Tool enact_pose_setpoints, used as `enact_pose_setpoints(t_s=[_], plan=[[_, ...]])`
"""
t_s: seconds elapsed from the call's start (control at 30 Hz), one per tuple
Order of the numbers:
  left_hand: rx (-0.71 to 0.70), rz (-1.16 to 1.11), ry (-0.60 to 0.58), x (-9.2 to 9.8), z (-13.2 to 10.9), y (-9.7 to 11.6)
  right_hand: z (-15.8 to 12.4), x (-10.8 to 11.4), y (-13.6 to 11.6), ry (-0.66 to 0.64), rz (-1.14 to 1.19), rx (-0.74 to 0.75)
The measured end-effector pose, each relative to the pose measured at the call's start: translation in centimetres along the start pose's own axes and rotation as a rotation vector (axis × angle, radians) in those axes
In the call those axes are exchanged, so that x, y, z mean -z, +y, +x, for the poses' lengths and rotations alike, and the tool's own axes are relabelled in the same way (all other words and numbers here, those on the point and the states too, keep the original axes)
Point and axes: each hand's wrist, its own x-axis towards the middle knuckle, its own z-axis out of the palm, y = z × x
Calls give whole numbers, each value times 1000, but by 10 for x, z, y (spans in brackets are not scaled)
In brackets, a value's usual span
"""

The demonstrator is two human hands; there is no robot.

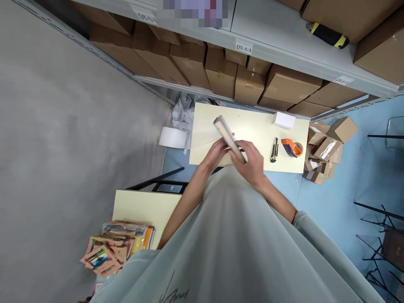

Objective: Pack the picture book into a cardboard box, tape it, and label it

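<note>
A thick book [227,135], seen edge-on with pale page edges, is held at a tilt over the near side of the cream table [205,122]. My left hand [216,153] grips its left side. My right hand [250,161] is wrapped around its lower right end, and the fingers partly hide the cover. To the right on the table lie a black and yellow utility knife [274,150] and an orange tape dispenser [292,148]. Behind them sits a small white box [284,120].
Shelves [268,46] with cardboard boxes [221,73] rise beyond the table; another utility knife [328,35] lies on one. Small cartons [328,147] are heaped at right. Books [109,250] are piled on a second table [142,206]. Crumpled paper [183,111] and a white roll [173,137] are at left.
</note>
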Motion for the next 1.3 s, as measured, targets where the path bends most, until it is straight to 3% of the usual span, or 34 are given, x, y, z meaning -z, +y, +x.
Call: enact_pose_setpoints(t_s=[0.1,0.2,0.33,0.43,0.57,0.67,0.77,0.83,0.93,1.0,1.07,1.17,1.3], plan=[[3,-65,-9,9,-3,2,18,14,17,93,251,-230],[-28,-78,53,15,-5,2,30,16,44,97,421,-356],[-116,45,147,9,-4,5,29,13,62,128,267,-370],[-220,209,221,-9,-9,9,20,8,46,100,236,-351],[-382,503,320,-41,-32,15,10,-10,10,40,456,-446],[-514,699,256,-59,-50,21,12,-15,-2,140,547,-523],[-549,777,99,-60,-59,30,15,-5,5,198,588,-549],[-541,757,98,-48,-57,36,16,8,14,172,579,-550],[-457,615,249,-19,-45,43,12,25,26,91,593,-573],[-275,451,166,-1,-39,44,7,31,32,50,649,-603],[-70,315,-20,8,-38,44,3,33,36,10,704,-630],[75,209,-176,6,-44,41,-1,32,39,-36,745,-647],[42,184,-130,-6,-53,40,-2,29,43,-65,743,-629]])
